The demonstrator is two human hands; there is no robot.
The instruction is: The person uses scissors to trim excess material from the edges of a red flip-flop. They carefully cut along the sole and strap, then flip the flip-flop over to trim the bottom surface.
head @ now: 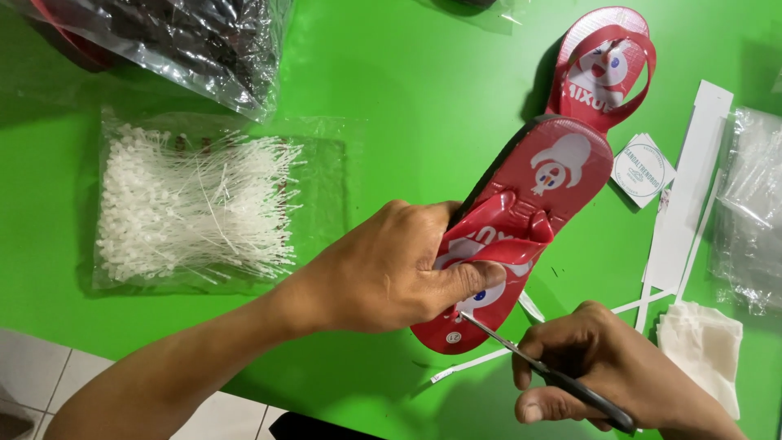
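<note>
Trimming at a red sandal over a green table (pixel 383 98).

Left hand (pixel 391 269) clamped on the near sandal (pixel 529 208), lifted at mid-table, over a second sandal (pixel 603 65). Right hand (pixel 603 375) closed around scissors (pixel 546 371), tips touching the sole's near end. Bag of white ties (pixel 191 204) well left; paper strips (pixel 688 195) right.

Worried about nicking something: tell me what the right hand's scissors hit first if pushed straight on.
Probably the red sandal. The right hand aims the scissors up-left at its near end, held by the left hand.
</note>
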